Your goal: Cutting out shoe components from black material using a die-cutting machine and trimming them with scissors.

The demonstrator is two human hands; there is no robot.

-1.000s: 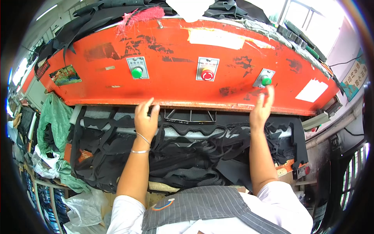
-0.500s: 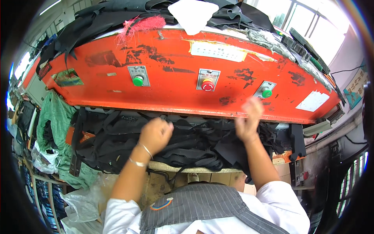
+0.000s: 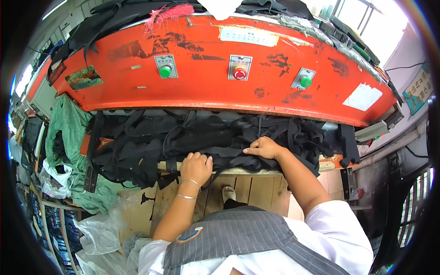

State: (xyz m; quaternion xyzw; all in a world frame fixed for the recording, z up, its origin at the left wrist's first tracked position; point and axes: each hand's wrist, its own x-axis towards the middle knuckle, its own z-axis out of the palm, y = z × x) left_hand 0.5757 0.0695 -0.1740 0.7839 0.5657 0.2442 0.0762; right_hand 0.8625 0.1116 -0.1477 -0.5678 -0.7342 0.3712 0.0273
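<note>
A heap of black, cut-up sheet offcuts (image 3: 201, 137) lies in the bed below the red machine front, tangled strips among it. At the bed's near wooden edge (image 3: 270, 173), my left hand (image 3: 196, 167) is closed with its fingers curled over black offcuts. Farther right and slightly deeper in the heap, my right hand (image 3: 265, 148) grips a black strip, thumb pointing left. The fingertips of both hands are partly hidden in the material. Some offcuts hang over the near edge at the left.
The red machine front (image 3: 192, 91) carries a red stop button (image 3: 239, 72), a left green button (image 3: 165, 71) and a right green button (image 3: 305, 81). Black sheets (image 3: 114, 27) lie on top. Green sacking (image 3: 68, 123) and clear plastic bags (image 3: 98, 231) sit at my left.
Both hands have come down from above the heap onto the offcuts near the front edge and closed on them. The offcuts have shifted, and more of the wooden edge shows. The view has tilted down.
</note>
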